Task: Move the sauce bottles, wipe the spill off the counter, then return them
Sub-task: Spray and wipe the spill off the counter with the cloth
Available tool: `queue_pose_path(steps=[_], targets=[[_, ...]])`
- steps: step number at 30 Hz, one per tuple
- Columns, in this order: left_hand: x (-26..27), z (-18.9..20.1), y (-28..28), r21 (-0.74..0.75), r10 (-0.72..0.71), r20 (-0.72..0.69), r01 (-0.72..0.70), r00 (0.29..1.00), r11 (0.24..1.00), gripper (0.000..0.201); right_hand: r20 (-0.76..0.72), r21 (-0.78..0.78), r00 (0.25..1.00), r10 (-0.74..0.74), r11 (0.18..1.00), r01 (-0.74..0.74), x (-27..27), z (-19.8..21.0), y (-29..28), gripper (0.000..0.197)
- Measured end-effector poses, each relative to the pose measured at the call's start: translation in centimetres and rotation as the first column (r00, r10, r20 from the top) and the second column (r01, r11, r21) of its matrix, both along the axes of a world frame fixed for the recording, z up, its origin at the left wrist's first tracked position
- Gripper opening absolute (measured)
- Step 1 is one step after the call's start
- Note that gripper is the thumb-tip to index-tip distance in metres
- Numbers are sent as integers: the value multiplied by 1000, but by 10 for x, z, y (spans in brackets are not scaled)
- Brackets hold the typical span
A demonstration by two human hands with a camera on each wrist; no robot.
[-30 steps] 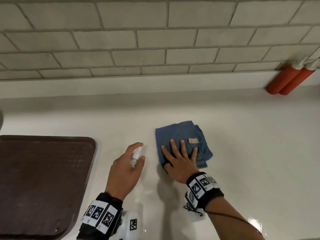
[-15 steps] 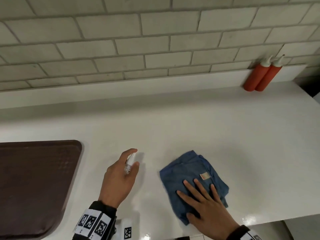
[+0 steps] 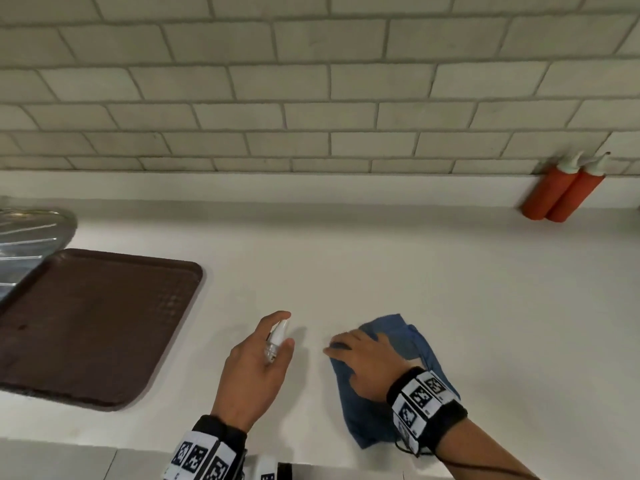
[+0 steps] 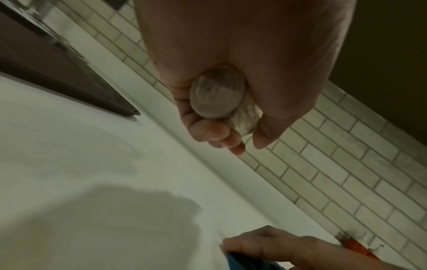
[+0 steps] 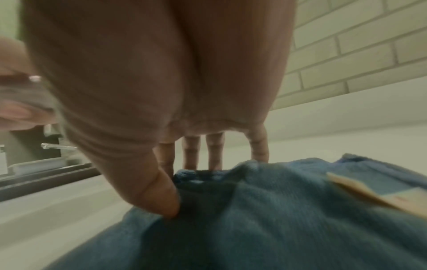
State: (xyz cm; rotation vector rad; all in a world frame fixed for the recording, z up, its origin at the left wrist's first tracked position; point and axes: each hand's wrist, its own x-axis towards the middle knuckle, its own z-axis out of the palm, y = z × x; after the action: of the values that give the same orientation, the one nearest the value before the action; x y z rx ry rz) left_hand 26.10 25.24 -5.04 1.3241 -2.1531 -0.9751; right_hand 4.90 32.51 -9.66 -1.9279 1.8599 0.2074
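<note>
From the head view, the left hand (image 3: 254, 372) is curled round a small clear spray bottle (image 3: 277, 337), forefinger over its white top. Just to its right, apart from it, the right hand (image 3: 367, 367) lies flat with fingers spread, pressing on a crumpled blue cloth (image 3: 420, 344) on the white table (image 3: 381, 271). The 2 red sauce bottles (image 3: 562, 194) stand touching each other well beyond the right hand, far right, against the tiled wall (image 3: 311, 81). A brown tray (image 3: 93, 323) lies left of the left hand, with a metal draining board (image 3: 31, 230) behind it.

From the left wrist view, the left hand (image 4: 242, 54) wraps the spray bottle (image 4: 218, 95), whose round base faces the camera. Below it the right hand (image 4: 284, 246) rests on the cloth (image 4: 245, 262), with the sauce bottles (image 4: 358, 247) beyond, partly hidden.

From the right wrist view, the right hand (image 5: 161, 73) has straight fingers and thumb pushing down on the cloth (image 5: 277, 219), which shows a tan label (image 5: 379, 196).
</note>
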Motion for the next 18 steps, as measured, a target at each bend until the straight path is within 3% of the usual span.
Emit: queue_pose_path(steps=[4, 9, 12, 14, 18], targets=[[15, -9, 22, 18, 59, 1, -59, 998, 998, 35, -102, 24, 995, -20, 999, 22, -9, 1, 4, 74], [28, -14, 48, 50, 95, 19, -96, 995, 994, 37, -155, 41, 988, -8, 999, 14, -9, 12, 3, 33], [35, -15, 57, 62, 95, 19, -96, 995, 993, 36, -165, 10, 986, 33, 999, -32, -4, 22, 6, 24], [38, -16, 58, 71, 101, 3, -101, 995, 992, 35, -104, 7, 994, 29, 1000, -28, -1, 33, 7, 22], [44, -16, 55, 86, 121, -39, -117, 992, 989, 35, 172, 55, 983, -56, 997, 47, 4, 52, 7, 21]])
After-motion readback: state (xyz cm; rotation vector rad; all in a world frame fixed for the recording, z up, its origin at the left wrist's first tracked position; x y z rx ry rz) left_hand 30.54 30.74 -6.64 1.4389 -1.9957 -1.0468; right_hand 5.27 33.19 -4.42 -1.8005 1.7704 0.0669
